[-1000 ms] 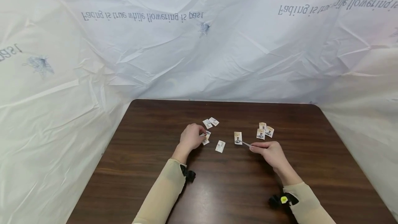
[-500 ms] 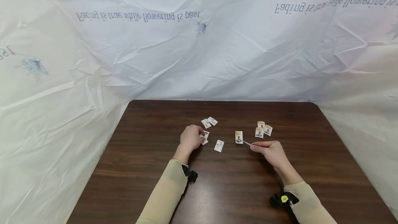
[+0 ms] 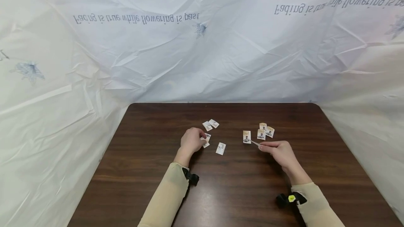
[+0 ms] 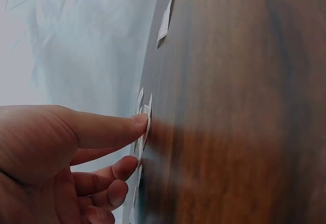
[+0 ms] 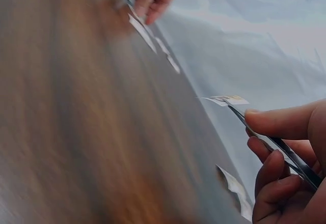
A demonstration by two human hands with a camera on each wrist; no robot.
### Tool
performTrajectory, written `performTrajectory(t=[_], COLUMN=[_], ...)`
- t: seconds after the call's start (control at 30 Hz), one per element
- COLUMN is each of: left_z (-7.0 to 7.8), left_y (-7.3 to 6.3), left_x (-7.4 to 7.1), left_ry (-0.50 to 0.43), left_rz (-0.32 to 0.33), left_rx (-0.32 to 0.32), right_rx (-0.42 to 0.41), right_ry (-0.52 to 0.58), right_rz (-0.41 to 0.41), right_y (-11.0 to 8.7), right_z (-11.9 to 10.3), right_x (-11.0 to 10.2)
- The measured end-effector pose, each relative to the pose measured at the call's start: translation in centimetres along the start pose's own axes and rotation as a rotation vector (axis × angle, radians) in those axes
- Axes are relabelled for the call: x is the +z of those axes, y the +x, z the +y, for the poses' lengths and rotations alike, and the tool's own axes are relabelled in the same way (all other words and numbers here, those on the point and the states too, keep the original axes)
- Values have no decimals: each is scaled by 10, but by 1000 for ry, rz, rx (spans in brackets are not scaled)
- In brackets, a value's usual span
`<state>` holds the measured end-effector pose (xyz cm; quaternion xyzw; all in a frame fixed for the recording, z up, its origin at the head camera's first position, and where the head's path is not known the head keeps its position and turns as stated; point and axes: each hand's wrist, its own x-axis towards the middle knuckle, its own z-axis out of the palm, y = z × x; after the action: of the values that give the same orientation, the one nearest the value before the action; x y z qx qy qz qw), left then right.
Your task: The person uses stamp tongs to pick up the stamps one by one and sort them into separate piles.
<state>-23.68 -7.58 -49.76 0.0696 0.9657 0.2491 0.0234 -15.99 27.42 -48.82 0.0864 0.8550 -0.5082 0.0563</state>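
Head view: A person's right hand [image 3: 279,152] is gripping tweezers [image 3: 256,143], its fingers curling round them with no slack, as the tips are holding a printed slip [image 3: 247,137] at the hand's ten o'clock. At its eleven o'clock, a cluster of three slips [image 3: 261,135] is resting on the counter [image 3: 246,185]. The left hand [image 3: 190,139] is touching overlapping slips [image 3: 207,137] at its three o'clock; a pair of slips [image 3: 214,123] is lying at two, a single slip [image 3: 221,149] between three and four.

Left wrist view: The thumb is meeting the paper's edge, the index finger is mostly hiding behind it, and the others are bending loosely; whether those fingers are pinching anything, one cannot tell.

Right wrist view: The printed slip is apparently hanging clear of the surface at the tweezers' tips, with the left hand showing at its eleven o'clock. The paper is looking nearly weightless, thin and springy, likely creasing or tearing under pressure; an edge or corner is probably offering the safest hold.

The wood-grained counter is shining, its smoothness perhaps letting slips slide. White sheeting [image 3: 176,52], bearing inverted lettering, is enclosing the scene from nine through twelve to three o'clock.
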Motion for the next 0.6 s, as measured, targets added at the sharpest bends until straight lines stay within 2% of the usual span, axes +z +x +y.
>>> performTrajectory(t=[0.43,0.6], left_z=[0,-2], left_y=[0,1], left_x=[-1,-1], left_ry=[-36,-33], left_rz=[-17,-16], left_rx=[-18,-16], right_rx=[36,43], right_ry=[-91,-75], right_rz=[0,-7], right_y=[6,9], right_z=[20,26], right_x=[-56,-66])
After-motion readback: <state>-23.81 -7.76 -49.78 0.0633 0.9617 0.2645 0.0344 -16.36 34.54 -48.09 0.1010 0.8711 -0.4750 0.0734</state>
